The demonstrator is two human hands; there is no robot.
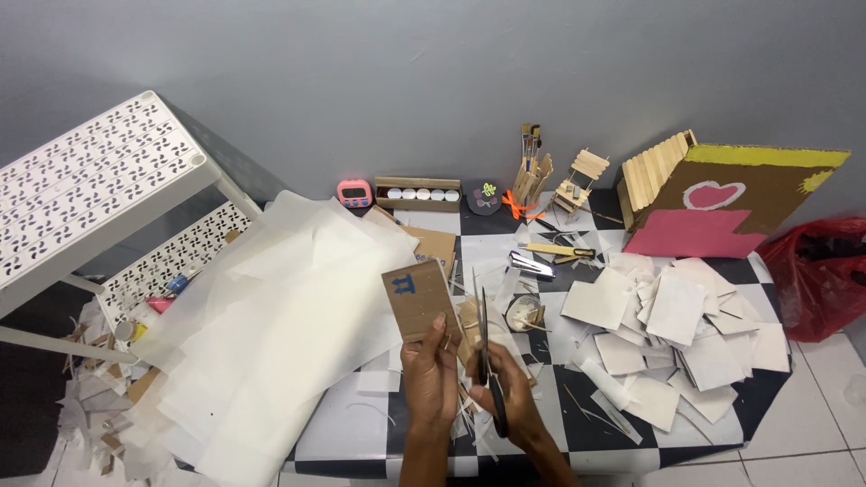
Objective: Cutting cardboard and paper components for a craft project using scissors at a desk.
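Cardboard piece [417, 300] (1, light, stiff) being pinched by left hand [431, 368] at bottom edge; scissors [488, 361] being gripped by right hand [507, 392].

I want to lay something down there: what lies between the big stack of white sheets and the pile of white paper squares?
The head view shows the left hand holding a brown cardboard piece, the right hand holding scissors, plus a tape roll and paper scraps.
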